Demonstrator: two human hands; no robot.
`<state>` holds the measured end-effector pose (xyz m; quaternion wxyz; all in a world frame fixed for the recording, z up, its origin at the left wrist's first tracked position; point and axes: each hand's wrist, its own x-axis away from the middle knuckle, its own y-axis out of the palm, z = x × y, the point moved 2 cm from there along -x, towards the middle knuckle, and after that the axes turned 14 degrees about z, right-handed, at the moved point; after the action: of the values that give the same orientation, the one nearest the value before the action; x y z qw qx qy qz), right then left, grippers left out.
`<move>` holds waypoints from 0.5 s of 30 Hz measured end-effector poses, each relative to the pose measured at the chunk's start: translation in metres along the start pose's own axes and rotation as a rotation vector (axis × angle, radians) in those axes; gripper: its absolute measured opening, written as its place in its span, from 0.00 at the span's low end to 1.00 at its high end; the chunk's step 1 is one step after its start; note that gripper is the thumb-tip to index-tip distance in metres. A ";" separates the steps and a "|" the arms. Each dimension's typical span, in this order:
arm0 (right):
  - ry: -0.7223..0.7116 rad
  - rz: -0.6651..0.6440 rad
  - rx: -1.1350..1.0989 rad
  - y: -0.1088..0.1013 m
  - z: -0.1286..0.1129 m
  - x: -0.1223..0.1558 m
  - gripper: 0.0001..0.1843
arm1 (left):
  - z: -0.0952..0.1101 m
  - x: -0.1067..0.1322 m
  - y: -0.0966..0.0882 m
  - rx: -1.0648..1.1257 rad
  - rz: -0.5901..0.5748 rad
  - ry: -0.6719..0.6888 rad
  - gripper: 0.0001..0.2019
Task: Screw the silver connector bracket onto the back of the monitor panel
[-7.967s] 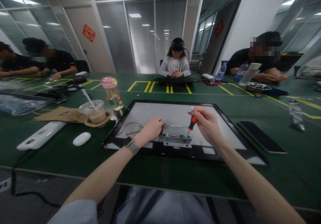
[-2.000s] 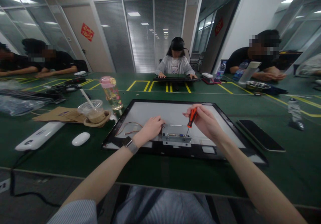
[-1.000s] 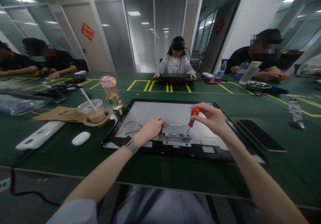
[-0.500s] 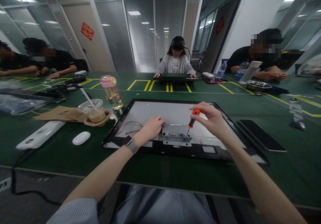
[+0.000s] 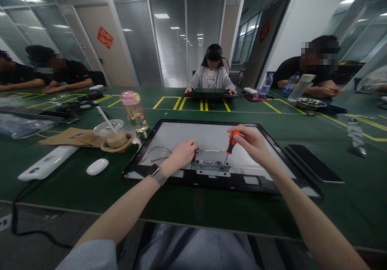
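A screwdriver [image 5: 231, 142] with an orange and black handle is pinched in the fingers of my right hand [image 5: 252, 143]. It leans slightly, and its tip meets the lower right part of a grey metal box [image 5: 211, 156] with display ports along its front. My left hand [image 5: 182, 155], wearing a watch on the wrist, has its fingers closed at the box's left end; the fingertips are partly hidden. Beneath the box lies a black-framed monitor panel [image 5: 181, 131] with a pale back. Thin cables [image 5: 160, 158] run over the panel left of my left hand.
A phone [image 5: 314, 163] lies right of the panel. On the left are a pink-lided bottle [image 5: 134, 111], a plastic cup [image 5: 111, 133], a white oval case [image 5: 97, 167] and a white power strip [image 5: 48, 163]. Several people sit around the green table [image 5: 169, 211].
My right fingers have shifted slightly left on the screwdriver handle, which stands a little more upright. The left hand stays in place at the box.
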<state>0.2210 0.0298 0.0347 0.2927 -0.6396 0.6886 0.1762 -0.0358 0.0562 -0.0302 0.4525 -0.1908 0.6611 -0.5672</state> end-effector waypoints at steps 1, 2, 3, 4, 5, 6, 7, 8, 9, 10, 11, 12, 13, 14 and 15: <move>0.012 -0.026 -0.014 0.000 -0.001 0.000 0.11 | 0.000 0.000 0.000 -0.002 -0.001 -0.001 0.16; 0.030 -0.055 -0.037 0.000 -0.001 0.000 0.13 | 0.001 0.000 -0.001 -0.006 -0.002 -0.001 0.16; 0.052 -0.082 -0.064 -0.001 -0.001 0.000 0.16 | 0.001 0.000 -0.002 -0.010 -0.003 -0.002 0.16; 0.072 -0.099 -0.085 -0.001 0.000 0.001 0.18 | 0.001 0.000 -0.002 -0.014 -0.003 -0.002 0.16; 0.085 -0.104 -0.094 -0.001 0.002 0.000 0.19 | 0.002 0.001 -0.003 -0.015 -0.001 -0.001 0.16; 0.086 -0.095 -0.082 -0.001 0.004 0.000 0.20 | 0.002 0.001 -0.003 -0.014 0.001 -0.001 0.16; 0.070 -0.074 -0.053 -0.002 0.005 -0.001 0.20 | 0.002 0.001 -0.003 -0.011 0.001 -0.001 0.16; 0.037 -0.044 -0.013 -0.002 0.007 -0.001 0.19 | 0.002 0.001 -0.004 -0.008 0.000 -0.001 0.16; -0.010 -0.010 0.030 -0.002 0.007 -0.002 0.18 | 0.002 0.001 -0.004 -0.005 -0.001 -0.002 0.16; -0.060 0.016 0.068 -0.002 0.007 -0.002 0.16 | 0.002 0.001 -0.004 -0.002 -0.002 -0.003 0.16; -0.101 0.030 0.094 -0.002 0.006 -0.002 0.14 | 0.002 0.001 -0.004 0.000 -0.001 -0.002 0.16; -0.120 0.028 0.103 -0.001 0.005 -0.001 0.13 | 0.002 0.001 -0.004 0.002 0.000 -0.001 0.16; -0.116 0.013 0.092 -0.001 0.003 -0.001 0.12 | 0.002 0.001 -0.004 0.002 0.001 0.001 0.16; -0.088 -0.013 0.063 0.000 0.001 0.000 0.13 | 0.002 0.001 -0.004 0.001 0.002 0.001 0.16; -0.042 -0.042 0.015 0.000 -0.001 0.001 0.15 | 0.002 0.001 -0.004 -0.001 0.002 0.002 0.16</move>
<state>0.2209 0.0289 0.0348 0.3157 -0.6479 0.6699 0.1784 -0.0356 0.0529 -0.0264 0.4525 -0.1897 0.6619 -0.5666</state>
